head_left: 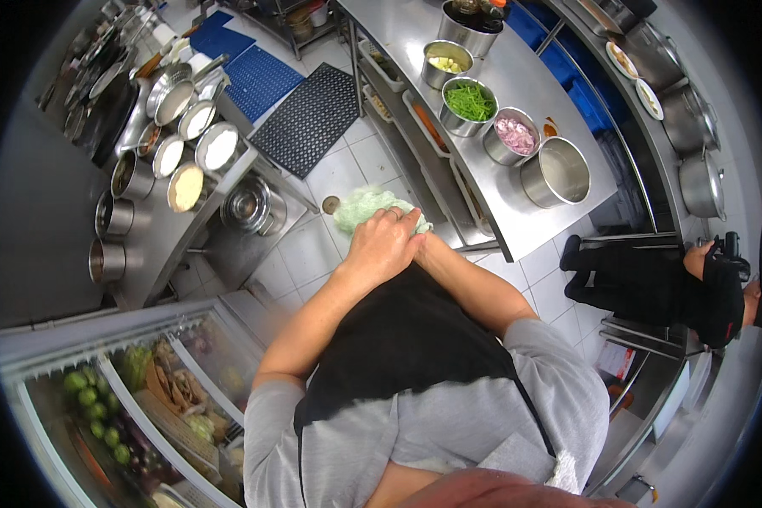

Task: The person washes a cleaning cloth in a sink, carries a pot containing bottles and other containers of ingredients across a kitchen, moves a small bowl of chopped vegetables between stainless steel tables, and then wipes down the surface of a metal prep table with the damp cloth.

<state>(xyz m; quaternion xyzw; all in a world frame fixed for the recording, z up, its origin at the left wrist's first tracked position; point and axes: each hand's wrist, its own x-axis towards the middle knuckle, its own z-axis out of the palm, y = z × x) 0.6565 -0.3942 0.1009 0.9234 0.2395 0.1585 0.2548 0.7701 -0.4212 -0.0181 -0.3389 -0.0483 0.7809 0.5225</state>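
Note:
A pale green cloth (pixel 371 209), blurred at its left edge, is held in front of my black apron. My left hand (pixel 384 241), with a ring on one finger, lies over the near part of the cloth with its fingers bent onto it. My right hand (pixel 423 240) comes in from the right beneath the left one; the left hand and the cloth hide most of it, so its fingers cannot be made out. The two hands touch. Both forearms are bare, and the skin of the left hand looks shiny.
At right, a steel table (pixel 527 222) bears pots of green vegetable pieces (pixel 470 101) and sliced shallots or onions (pixel 515 134). A left counter (pixel 159 254) holds pots and bowls. A glass-topped cooler (pixel 108 374) of vegetables is lower left. A person in black (pixel 654 286) stands right, holding a dark device.

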